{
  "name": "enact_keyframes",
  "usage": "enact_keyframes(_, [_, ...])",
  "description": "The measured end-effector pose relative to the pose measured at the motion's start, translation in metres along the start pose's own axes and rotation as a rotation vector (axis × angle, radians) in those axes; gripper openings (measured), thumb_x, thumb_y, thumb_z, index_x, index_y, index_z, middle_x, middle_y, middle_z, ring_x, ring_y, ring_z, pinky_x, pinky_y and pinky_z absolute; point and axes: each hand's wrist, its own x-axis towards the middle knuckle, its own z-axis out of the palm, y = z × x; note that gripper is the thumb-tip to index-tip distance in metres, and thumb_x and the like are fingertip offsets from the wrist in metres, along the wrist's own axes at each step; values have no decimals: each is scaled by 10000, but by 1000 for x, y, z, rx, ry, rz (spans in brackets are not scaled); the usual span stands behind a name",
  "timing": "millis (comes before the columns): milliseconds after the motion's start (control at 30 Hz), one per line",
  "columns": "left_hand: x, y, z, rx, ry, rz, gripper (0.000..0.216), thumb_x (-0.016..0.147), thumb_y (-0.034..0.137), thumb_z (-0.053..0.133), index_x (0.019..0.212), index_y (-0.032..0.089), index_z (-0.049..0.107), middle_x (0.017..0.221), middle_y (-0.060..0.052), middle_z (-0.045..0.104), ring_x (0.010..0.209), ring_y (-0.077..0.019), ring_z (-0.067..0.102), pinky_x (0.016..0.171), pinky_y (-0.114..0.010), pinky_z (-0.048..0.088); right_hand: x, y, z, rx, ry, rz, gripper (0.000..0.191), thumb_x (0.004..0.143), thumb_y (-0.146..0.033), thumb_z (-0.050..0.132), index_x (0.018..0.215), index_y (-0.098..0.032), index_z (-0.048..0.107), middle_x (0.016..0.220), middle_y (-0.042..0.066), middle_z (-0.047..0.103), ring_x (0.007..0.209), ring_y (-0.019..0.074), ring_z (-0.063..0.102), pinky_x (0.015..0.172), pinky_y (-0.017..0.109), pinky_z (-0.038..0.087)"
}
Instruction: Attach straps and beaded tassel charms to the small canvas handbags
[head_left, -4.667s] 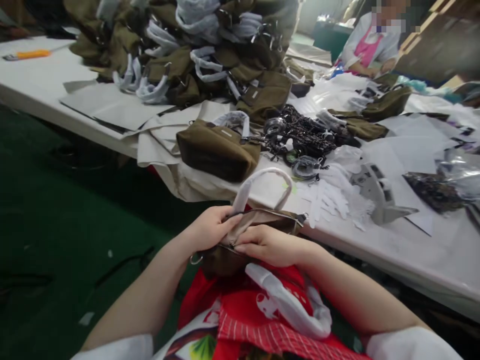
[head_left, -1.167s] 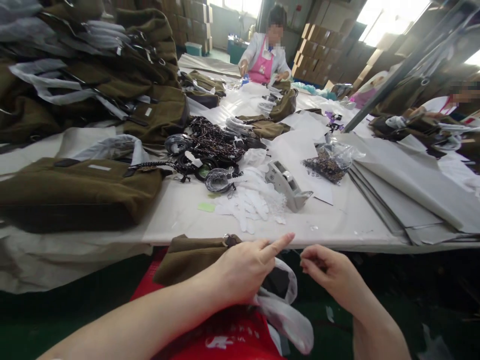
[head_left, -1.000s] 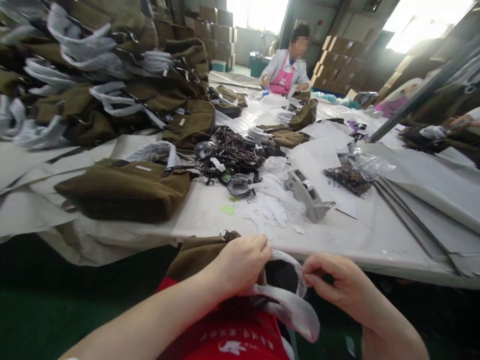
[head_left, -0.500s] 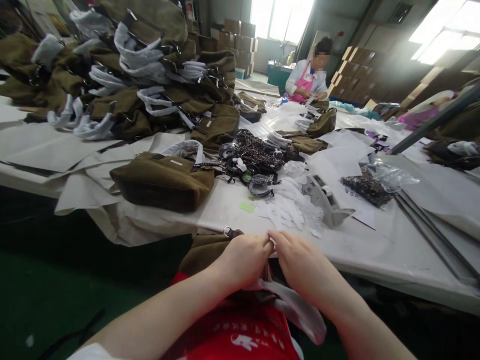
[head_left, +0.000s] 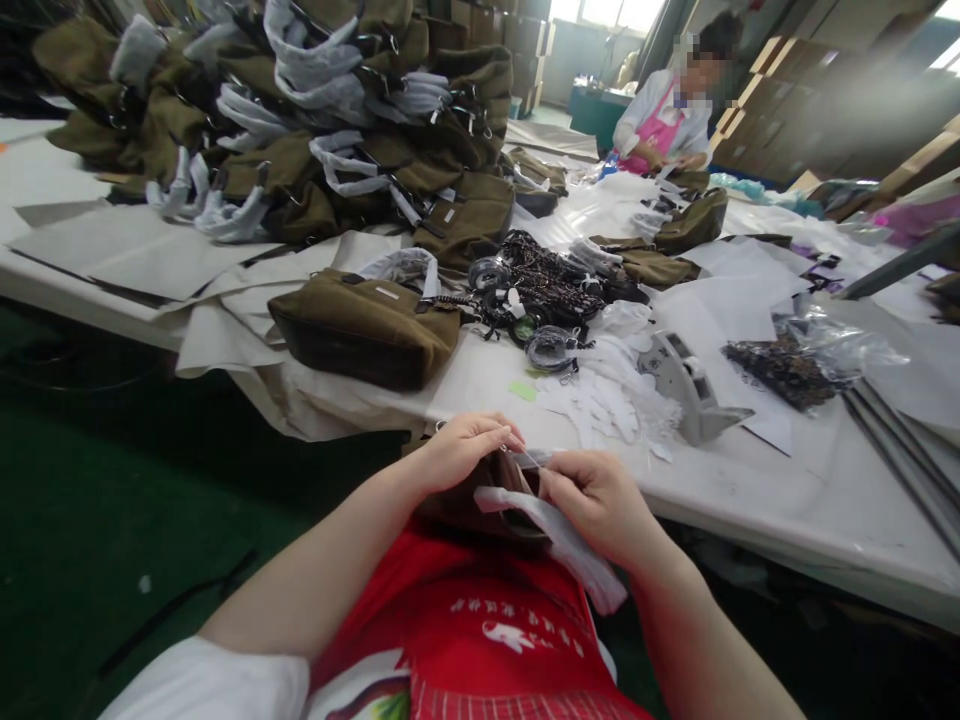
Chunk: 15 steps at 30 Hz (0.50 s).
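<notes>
An olive-brown bag [head_left: 450, 497] is at the table's front edge, against the red apron [head_left: 517, 610]. Its pale wrapped handle [head_left: 559, 540] hangs down toward the apron. My left hand [head_left: 472, 447] is closed over the bag's opening, its fingertips pinched together. From those fingertips a thin whitish strand [head_left: 529, 458] runs taut to my right hand [head_left: 596, 500]. There my thumb and bent forefinger pinch its other end. A small shiny metal piece shows by the left fingers; I cannot tell what it belongs to.
Another olive bag [head_left: 367, 325] lies on the covered table [head_left: 480, 375] ahead, beside dark cords [head_left: 555, 280], white tags [head_left: 607, 400] and a grey tape dispenser [head_left: 686, 385]. Bags are piled [head_left: 300, 130] at the back left. A co-worker [head_left: 664, 115] in a pink apron stands across the table.
My hands, together before, have moved apart, the right one drawing back to the right. The thin strand now shows between them. The view has shifted, so the table items appear farther right.
</notes>
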Motion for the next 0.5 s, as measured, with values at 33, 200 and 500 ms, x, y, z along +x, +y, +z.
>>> enact_keyframes(33, [0, 0, 0, -22, -17, -9, 338, 927, 302, 467, 856, 151, 761, 969, -67, 694, 941, -178, 628, 880, -283, 470, 4, 2, 3, 62, -32, 11, 280, 813, -190, 452, 540, -174, 511, 489, -43, 438, 494, 88, 393, 496, 226, 277])
enact_keyframes(200, [-1, 0, 1, -65, -13, -26, 364, 919, 307, 444, 841, 139, 757, 956, -73, 688, 871, -170, 615, 792, -272, 473, 12, 7, 8, 234, -77, 53, 253, 759, -196, 447, 507, -175, 458, 476, -51, 379, 481, 77, 344, 467, 217, 259])
enact_keyframes(500, [2, -6, -3, -49, -12, -32, 379, 922, 313, 433, 818, 125, 745, 945, -78, 696, 876, -177, 619, 805, -283, 460, 12, 4, 7, 234, -23, 65, 217, 740, -201, 452, 532, -170, 507, 481, -47, 391, 486, 86, 353, 471, 231, 252])
